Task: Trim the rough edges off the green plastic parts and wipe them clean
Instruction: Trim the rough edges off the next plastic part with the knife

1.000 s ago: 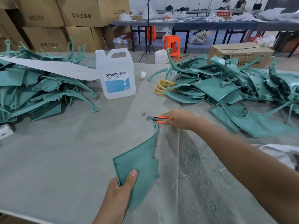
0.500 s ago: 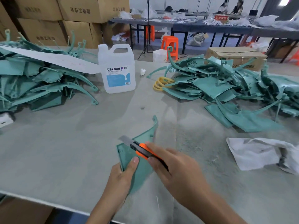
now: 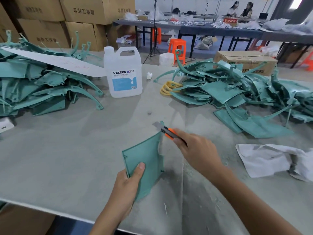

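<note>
— Grey worktop [image 3: 67,158], head view: what do we record?
— Left hand [image 3: 128,182] grips the green part [image 3: 145,160] near the front edge; right hand [image 3: 198,150] clenches the knife [image 3: 166,131] at its far tip. We judge trimming underway, wiping undone: cloth [image 3: 264,160] lies idle by the right edge, and the heap [image 3: 237,92] at the far right waits.

Jug [image 3: 124,72] label: "DEXCON". Cartons [image 3: 45,38] & red sign [image 3: 230,20]: Chinese print, unreadable.
</note>
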Tool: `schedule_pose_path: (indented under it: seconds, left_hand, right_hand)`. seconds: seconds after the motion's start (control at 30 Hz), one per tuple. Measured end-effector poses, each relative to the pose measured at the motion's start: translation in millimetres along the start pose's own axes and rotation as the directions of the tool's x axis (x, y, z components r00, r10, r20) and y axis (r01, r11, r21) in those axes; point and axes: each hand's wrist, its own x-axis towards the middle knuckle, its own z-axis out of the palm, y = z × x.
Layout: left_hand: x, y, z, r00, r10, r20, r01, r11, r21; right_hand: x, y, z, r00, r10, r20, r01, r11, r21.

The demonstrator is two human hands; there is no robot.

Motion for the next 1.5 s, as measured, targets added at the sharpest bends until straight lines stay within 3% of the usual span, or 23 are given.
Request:
schedule_pose_path:
  seconds: [0.1,0.3,0.53,0.77,0.93,1.03,1.1,1.17,1.23,1.3,1.37,1.5]
  left_hand:
    - [1.4,-2.9,-0.9,1.0,-0.026,-0.008,0.026,1.0,-0.013]
    - [3.2,-2.2,2.4,1.0,-0.029,-0.011,0.029,0.999,-0.021]
    - [2.2,1.3,4.2,0.997,-0.053,-0.049,0.052,0.998,-0.03]
    - [1.3,2.6,0.8,0.997,-0.028,-0.065,0.029,1.0,0.011]
    - [6.3,-3.2,-0.7,0.999,0.001,-0.047,-0.001,1.0,0.008]
    - [7.1,-6.1,-1.5,0.999,0.009,-0.051,-0.009,1.0,-0.009]
    - [6.6,-6.9,-0.9,0.999,0.003,-0.047,-0.003,1.0,0.001]
    - [5.5,-7.0,1.4,0.998,-0.017,-0.064,0.017,1.0,0.005]
    - [4.3,-5.3,4.9,0.997,-0.038,-0.074,0.038,0.999,0.001]
    - [2.9,-2.4,6.1,0.995,-0.05,-0.086,0.05,0.999,-0.002]
    - [2.1,1.1,6.3,0.994,-0.057,-0.096,0.057,0.998,-0.003]
    - [-1.0,3.1,4.4,0.991,-0.069,-0.112,0.072,0.997,0.021]
  right_hand:
    - [30.3,20.6,4.0,0.998,0.01,0.068,-0.011,1.0,0.012]
    - [87.6,37.3,24.4,0.99,0.013,0.137,0.005,0.991,-0.13]
    - [114.2,33.0,37.2,0.991,0.044,0.129,-0.014,0.975,-0.22]
    - [46.8,61.3,15.8,0.992,0.117,0.047,-0.109,0.981,-0.158]
    - [-25.5,100.1,-6.2,0.965,0.244,0.099,-0.21,0.941,-0.266]
    - [-53.0,122.6,-23.4,0.961,0.264,-0.081,-0.276,0.911,-0.307]
    - [-65.4,147.0,-41.1,0.873,0.369,-0.32,-0.447,0.867,-0.221]
    - [-75.2,179.8,-61.6,0.734,0.549,-0.399,-0.641,0.755,-0.141]
    - [-81.1,208.8,-75.5,0.599,0.749,-0.284,-0.791,0.609,-0.062]
    - [-81.3,221.3,-74.2,0.54,0.834,-0.11,-0.839,0.545,0.011]
    - [-76.1,217.5,-59.3,0.579,0.812,-0.068,-0.815,0.58,-0.016]
    - [-61.6,202.3,-35.1,0.683,0.706,-0.19,-0.728,0.68,-0.088]
